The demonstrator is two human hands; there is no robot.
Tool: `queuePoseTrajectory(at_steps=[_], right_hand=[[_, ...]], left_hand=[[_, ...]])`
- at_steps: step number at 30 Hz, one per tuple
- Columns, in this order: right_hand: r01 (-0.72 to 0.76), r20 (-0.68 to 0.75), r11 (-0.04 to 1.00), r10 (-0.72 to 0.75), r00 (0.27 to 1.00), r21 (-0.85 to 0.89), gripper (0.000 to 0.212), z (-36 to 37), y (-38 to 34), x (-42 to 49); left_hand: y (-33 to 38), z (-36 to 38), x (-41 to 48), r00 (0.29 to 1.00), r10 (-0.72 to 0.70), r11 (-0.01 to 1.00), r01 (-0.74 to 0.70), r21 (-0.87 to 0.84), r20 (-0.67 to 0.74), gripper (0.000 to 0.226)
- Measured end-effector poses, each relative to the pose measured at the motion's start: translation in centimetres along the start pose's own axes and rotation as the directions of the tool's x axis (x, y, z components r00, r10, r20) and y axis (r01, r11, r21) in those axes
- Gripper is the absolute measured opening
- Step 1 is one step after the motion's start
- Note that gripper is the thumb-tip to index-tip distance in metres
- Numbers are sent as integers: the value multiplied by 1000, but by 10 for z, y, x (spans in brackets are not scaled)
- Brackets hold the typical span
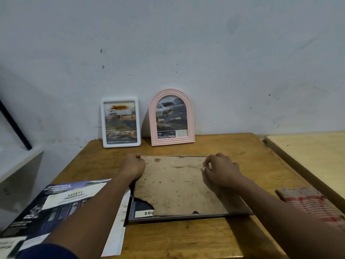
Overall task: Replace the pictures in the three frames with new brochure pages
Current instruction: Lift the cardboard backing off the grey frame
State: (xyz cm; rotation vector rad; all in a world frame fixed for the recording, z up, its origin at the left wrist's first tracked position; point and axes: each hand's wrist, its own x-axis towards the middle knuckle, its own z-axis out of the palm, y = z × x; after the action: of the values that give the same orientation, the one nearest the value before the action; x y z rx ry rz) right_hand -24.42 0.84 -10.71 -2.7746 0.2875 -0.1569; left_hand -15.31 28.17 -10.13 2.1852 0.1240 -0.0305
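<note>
frame (186,217) lies on wooden table (186,240) by white wall (186,43).

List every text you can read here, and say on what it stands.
"POWERTRAIN & OFF-ROAD ABILITY" on the brochure.
"SAFETY" lower on the brochure.
"DOU" on the page in the grey frame; the rest is hidden by the board.
Print in the white frame and pink frame: too blurred.

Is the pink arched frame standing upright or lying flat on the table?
Upright: the pink arched frame stands on its bottom edge on the table, by the wall.
</note>
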Motion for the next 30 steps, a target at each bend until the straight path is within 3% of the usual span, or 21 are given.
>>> queuePoseTrajectory(at_steps=[15, 18, 26, 30], right_hand=[[10, -33, 1000, -11, 999, -24, 41, 2, 13, -14], [5, -54, 999, -7, 999, -32, 41, 8, 12, -16], [-10, -80, 1000, 8, 997, -17, 41, 17, 6, -19], [-35, -62, 999, 35, 997, 6, 53, 15, 6, -16]], left_hand=[[15, 10, -27, 990, 136, 942, -137, 307, 27, 30], [14, 8, -26, 990, 138, 946, -124, 300, -27, 14], [18, 7, -32, 993, 100, 978, -86, 188, -67, 13], [16, 6, -29, 996, 55, 994, -48, 93, -74, 37]])
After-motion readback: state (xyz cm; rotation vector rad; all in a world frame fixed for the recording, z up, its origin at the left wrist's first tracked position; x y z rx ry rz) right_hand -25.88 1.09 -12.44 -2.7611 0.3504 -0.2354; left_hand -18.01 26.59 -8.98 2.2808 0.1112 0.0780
